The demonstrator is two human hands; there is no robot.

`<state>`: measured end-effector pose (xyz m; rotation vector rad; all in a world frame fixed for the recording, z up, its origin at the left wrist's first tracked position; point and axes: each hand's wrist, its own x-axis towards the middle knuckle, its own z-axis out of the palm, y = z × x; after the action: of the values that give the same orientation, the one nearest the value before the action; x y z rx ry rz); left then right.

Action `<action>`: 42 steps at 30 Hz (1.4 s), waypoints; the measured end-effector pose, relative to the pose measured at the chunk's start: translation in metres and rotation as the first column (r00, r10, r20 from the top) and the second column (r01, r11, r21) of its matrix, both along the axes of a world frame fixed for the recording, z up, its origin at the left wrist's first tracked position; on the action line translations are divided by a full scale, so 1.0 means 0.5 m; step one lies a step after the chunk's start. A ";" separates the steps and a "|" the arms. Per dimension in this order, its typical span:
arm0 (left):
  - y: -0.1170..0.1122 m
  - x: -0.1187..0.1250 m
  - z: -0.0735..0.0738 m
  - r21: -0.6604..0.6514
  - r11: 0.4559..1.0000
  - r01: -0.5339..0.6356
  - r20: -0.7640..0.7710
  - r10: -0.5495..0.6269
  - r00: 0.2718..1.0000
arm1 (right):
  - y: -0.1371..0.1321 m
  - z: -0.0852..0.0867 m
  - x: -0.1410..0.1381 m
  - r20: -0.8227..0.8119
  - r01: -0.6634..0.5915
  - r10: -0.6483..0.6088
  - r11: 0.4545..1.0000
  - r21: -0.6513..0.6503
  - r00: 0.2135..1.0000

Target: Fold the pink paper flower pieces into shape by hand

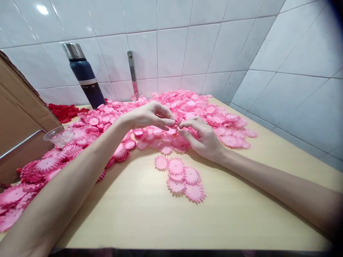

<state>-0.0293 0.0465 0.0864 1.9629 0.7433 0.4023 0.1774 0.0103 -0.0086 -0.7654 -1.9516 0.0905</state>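
My left hand (151,115) and my right hand (202,137) meet above a big heap of pink paper flowers (211,114) on a pale wooden table (139,214). Both hands pinch the same small pink flower piece (177,125) between thumb and fingertips. The piece is mostly covered by my fingers. A small cluster of several flat pink flowers (182,176) lies apart on the bare table, just in front of my hands. More pink flowers trail along the left edge (40,167).
A dark blue flask (84,76) with a steel cap stands at the back left against the white tiled wall. Red flowers (64,111) lie beside it. A clear plastic cup (57,135) and a cardboard box (18,117) sit at the left.
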 end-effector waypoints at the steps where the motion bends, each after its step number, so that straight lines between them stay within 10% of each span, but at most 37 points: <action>1: 0.000 0.000 0.001 0.006 1.000 0.000 -0.006 0.000 1.000 | -0.001 0.001 0.000 -0.001 -0.005 0.005 1.000 0.003 1.000; 42: 0.008 0.004 -0.002 0.077 0.996 0.043 -0.080 -0.037 0.996 | -0.006 0.007 0.001 -0.091 -0.108 0.095 0.982 -0.156 0.991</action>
<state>-0.0271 0.0503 0.0855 2.0740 0.7467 0.3364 0.1778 0.0071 -0.0050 -0.7536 -1.9197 0.3400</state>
